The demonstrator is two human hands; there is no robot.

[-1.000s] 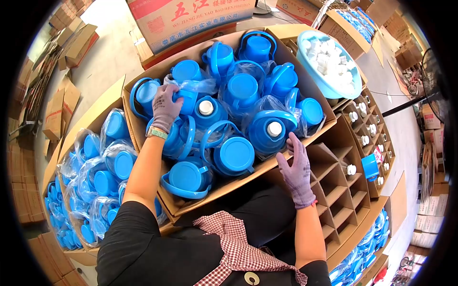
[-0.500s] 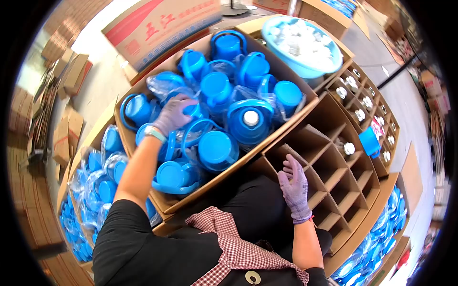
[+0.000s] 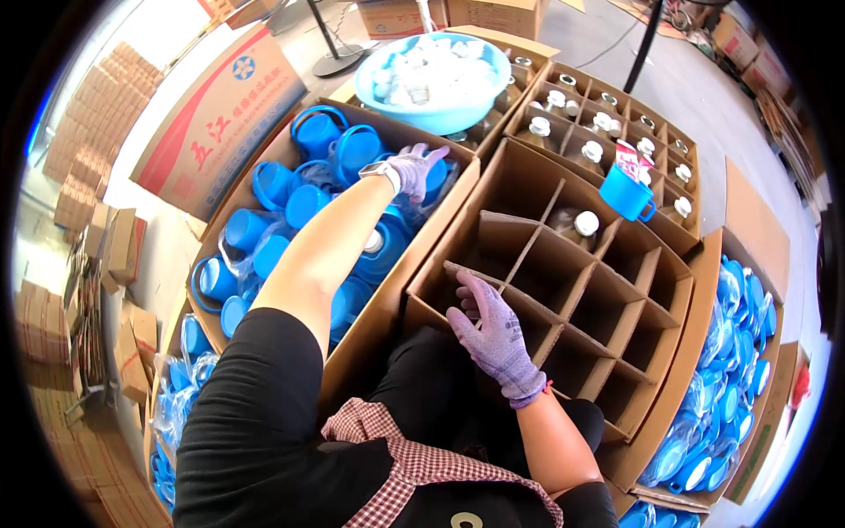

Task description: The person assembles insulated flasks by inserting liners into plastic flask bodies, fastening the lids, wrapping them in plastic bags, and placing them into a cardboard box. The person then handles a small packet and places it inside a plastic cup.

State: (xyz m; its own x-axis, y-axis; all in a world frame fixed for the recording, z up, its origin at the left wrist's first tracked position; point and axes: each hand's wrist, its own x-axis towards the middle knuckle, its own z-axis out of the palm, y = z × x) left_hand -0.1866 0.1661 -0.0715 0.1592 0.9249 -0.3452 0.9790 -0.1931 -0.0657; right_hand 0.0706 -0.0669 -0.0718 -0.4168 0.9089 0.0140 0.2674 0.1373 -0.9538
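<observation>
Gloved in light purple, my left hand (image 3: 412, 172) reaches to the far right corner of a large cardboard box (image 3: 365, 356) packed with blue plastic jugs. Its fingers are spread over a blue lidded jug (image 3: 435, 181), partly hidden under the hand. Closer to me in that box is a blue jug with a white stopper (image 3: 375, 241). My right hand (image 3: 491, 333), also gloved, hovers palm inward with fingers apart, holding nothing. It is at the near left edge of a divided cardboard box (image 3: 607, 334), where one compartment holds a glass bottle with a white cap (image 3: 585, 224).
A light blue basin (image 3: 440, 114) of white stoppers sits at the back. Beyond the divided box, another partitioned box (image 3: 616, 101) holds several glass bottles; a blue cup (image 3: 627, 192) is on its near edge. Bagged blue parts (image 3: 717, 387) fill a box at right.
My left hand has moved from the middle of the jug box to its far right corner, fingers spreading. The view has turned right; my right hand stays open by the divided box.
</observation>
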